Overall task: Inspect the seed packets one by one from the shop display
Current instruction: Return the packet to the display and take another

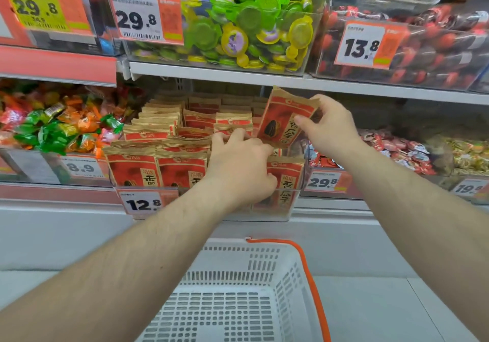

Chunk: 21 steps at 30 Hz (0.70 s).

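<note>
Red-and-brown seed packets (158, 167) stand in rows in a clear display bin (295, 204) on the middle shelf. My right hand (328, 127) pinches one seed packet (280, 119) by its right edge and holds it tilted above the bin's right side. My left hand (240, 167) reaches into the bin, its fingers curled around the top of the front-right packet (287, 180). Part of that packet is hidden behind the hand.
A white shopping basket (238, 296) with an orange handle sits below my arms. Bins of wrapped sweets (58, 124) stand at left and small red packs (397, 151) at right. Above, a clear tub of green and yellow jelly cups (238, 24) overhangs the shelf edge.
</note>
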### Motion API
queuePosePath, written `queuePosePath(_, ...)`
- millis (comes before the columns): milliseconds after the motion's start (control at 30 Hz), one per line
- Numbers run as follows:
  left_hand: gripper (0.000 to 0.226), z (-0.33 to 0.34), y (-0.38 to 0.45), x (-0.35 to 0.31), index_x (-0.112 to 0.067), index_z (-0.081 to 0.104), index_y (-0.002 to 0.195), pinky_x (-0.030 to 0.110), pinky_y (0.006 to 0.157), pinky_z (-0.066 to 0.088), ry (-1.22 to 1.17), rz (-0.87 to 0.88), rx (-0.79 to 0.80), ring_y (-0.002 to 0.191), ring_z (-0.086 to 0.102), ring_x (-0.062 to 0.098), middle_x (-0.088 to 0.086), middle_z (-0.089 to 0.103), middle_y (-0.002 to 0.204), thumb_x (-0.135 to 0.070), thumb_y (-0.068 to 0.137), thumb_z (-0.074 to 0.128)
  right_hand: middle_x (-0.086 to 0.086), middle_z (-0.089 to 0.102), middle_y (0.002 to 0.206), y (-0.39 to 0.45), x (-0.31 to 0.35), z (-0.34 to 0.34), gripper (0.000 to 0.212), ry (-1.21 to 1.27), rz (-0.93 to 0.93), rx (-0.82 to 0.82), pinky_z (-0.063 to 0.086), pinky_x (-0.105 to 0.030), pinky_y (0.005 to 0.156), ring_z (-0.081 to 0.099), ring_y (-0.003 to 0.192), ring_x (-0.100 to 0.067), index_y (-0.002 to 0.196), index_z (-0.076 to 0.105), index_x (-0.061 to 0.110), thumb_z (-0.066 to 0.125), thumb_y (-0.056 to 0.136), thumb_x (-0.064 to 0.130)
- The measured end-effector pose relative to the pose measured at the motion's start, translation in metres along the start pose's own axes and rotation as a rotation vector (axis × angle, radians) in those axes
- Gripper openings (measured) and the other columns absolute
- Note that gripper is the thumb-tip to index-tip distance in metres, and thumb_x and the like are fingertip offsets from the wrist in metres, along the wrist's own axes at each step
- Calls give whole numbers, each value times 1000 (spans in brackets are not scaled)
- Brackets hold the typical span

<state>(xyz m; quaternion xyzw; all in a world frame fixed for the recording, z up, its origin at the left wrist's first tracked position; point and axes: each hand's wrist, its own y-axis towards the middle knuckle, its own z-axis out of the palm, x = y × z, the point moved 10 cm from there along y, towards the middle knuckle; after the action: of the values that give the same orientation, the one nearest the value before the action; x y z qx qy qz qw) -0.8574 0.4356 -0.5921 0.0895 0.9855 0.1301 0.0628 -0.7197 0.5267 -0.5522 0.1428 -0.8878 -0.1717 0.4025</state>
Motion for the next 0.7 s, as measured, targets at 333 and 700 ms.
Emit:
queuePosePath(333,37,0,-5,-1,-30,59,125,48,105,24,24,32,-90,134,34,20,-11,60,132,-41,91,51,-2,68,99,32,-33,57,26,-447,174,322,52,-43,89,59,105,-23,94,74,22,81,77,40)
queuePosePath(700,35,-2,-5,0,-29,63,121,45,104,24,19,45,-152,133,36,19,-11,62,129,-37,89,52,-12,54,125,44,-2,48,69,-784,64,138,40,-44,99,47,121,-33,123,50,16,82,70,48)
